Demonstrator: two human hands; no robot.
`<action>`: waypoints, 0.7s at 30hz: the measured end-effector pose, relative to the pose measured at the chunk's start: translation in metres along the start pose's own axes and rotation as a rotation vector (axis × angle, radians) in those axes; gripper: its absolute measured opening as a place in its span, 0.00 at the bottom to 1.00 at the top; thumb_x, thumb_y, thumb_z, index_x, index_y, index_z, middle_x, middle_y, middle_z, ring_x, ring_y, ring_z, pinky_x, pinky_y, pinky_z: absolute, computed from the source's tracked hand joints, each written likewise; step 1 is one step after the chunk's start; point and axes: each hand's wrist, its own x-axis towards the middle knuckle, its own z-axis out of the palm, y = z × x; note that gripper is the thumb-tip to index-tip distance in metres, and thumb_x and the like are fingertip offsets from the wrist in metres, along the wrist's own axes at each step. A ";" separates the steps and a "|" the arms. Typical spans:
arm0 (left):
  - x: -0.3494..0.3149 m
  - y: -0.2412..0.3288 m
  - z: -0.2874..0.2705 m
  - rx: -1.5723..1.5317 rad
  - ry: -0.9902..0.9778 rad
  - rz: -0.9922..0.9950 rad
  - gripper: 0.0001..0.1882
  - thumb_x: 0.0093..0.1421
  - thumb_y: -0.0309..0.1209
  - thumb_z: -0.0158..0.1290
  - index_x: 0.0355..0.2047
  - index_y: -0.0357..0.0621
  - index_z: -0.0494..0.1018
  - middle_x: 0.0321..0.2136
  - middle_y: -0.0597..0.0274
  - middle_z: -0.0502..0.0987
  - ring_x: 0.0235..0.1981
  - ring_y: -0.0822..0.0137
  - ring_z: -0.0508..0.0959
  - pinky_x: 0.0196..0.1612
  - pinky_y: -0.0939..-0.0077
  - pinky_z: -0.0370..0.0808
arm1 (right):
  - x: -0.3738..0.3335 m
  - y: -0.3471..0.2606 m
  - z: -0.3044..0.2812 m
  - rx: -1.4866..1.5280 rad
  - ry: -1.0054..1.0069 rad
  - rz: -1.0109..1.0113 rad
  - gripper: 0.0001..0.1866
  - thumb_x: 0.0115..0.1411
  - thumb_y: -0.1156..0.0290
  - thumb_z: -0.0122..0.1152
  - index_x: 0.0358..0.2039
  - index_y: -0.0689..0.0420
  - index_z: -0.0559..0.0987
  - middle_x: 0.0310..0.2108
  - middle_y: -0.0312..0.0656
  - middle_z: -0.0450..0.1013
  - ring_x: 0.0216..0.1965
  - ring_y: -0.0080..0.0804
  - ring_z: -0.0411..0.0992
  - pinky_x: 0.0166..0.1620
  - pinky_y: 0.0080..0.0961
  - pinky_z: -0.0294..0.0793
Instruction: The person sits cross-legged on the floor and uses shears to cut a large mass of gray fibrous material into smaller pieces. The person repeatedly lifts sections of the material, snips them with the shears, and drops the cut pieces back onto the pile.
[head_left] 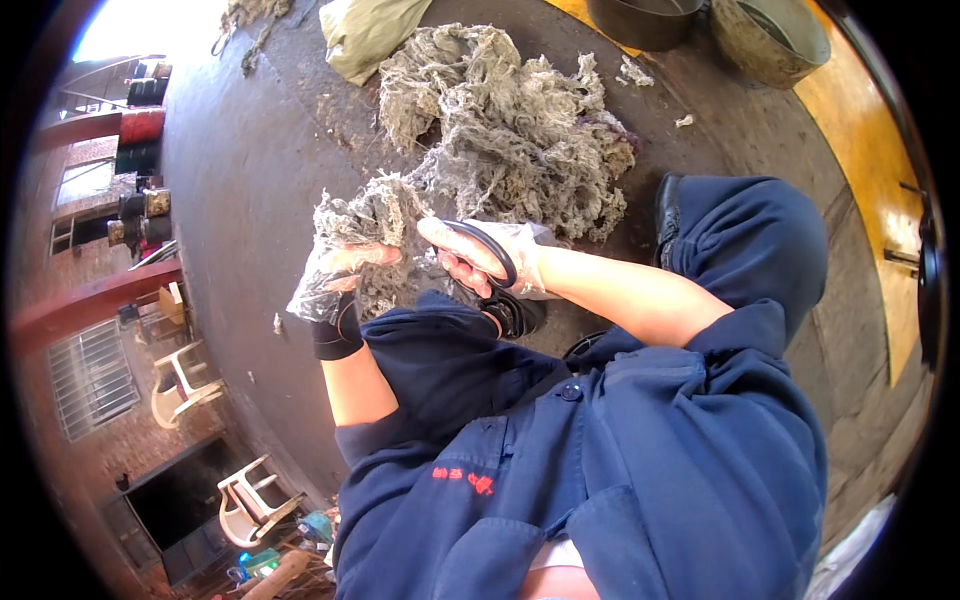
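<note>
My left hand (pixel 350 265), in a clear plastic glove with a dark band at the wrist, grips a clump of grey frayed fibre (pixel 372 212). My right hand (pixel 470 255), also in a clear glove, is closed around black-handled scissors (pixel 497 250); a large loop shows over the fingers, while the blades cannot be made out. Both hands are close together above my bent legs, the right beside the clump. Just beyond them a big heap of tangled grey fibre (pixel 530 130) lies on the dark floor.
A pale green sack (pixel 370 35) lies behind the heap. Two round metal tubs (pixel 785 45) stand at the far right by a yellow floor strip (pixel 865 140). White plastic chairs (pixel 185 385) and drums (pixel 140 125) line the left side. Small fibre scraps (pixel 635 72) dot the floor.
</note>
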 end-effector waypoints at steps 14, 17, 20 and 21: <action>0.032 -0.027 -0.005 -0.229 -0.018 -0.001 0.08 0.50 0.27 0.57 0.29 0.34 0.79 0.32 0.46 0.82 0.35 0.55 0.82 0.45 0.61 0.78 | -0.028 -0.027 -0.012 0.037 -0.115 -0.108 0.35 0.65 0.32 0.41 0.21 0.53 0.66 0.12 0.32 0.59 0.11 0.21 0.58 0.17 0.19 0.60; 0.037 -0.042 -0.019 -0.327 -0.020 0.004 0.07 0.50 0.27 0.58 0.27 0.35 0.79 0.31 0.46 0.82 0.35 0.55 0.82 0.45 0.61 0.78 | -0.032 -0.028 -0.015 0.026 -0.066 -0.175 0.35 0.65 0.33 0.41 0.18 0.53 0.65 0.11 0.32 0.60 0.10 0.20 0.58 0.16 0.20 0.59; 0.038 -0.065 -0.056 -0.472 -0.019 0.024 0.07 0.49 0.28 0.58 0.25 0.35 0.79 0.30 0.47 0.82 0.35 0.55 0.82 0.45 0.61 0.78 | -0.032 -0.033 -0.023 0.291 -0.032 -0.242 0.29 0.66 0.38 0.47 0.21 0.50 0.66 0.12 0.32 0.60 0.09 0.20 0.58 0.11 0.21 0.57; 0.039 -0.070 -0.072 -0.552 -0.033 0.049 0.07 0.49 0.28 0.58 0.25 0.35 0.79 0.30 0.47 0.82 0.35 0.55 0.82 0.45 0.61 0.78 | -0.023 -0.029 -0.036 0.434 0.022 -0.198 0.28 0.65 0.38 0.49 0.21 0.48 0.66 0.12 0.29 0.61 0.09 0.18 0.57 0.12 0.19 0.56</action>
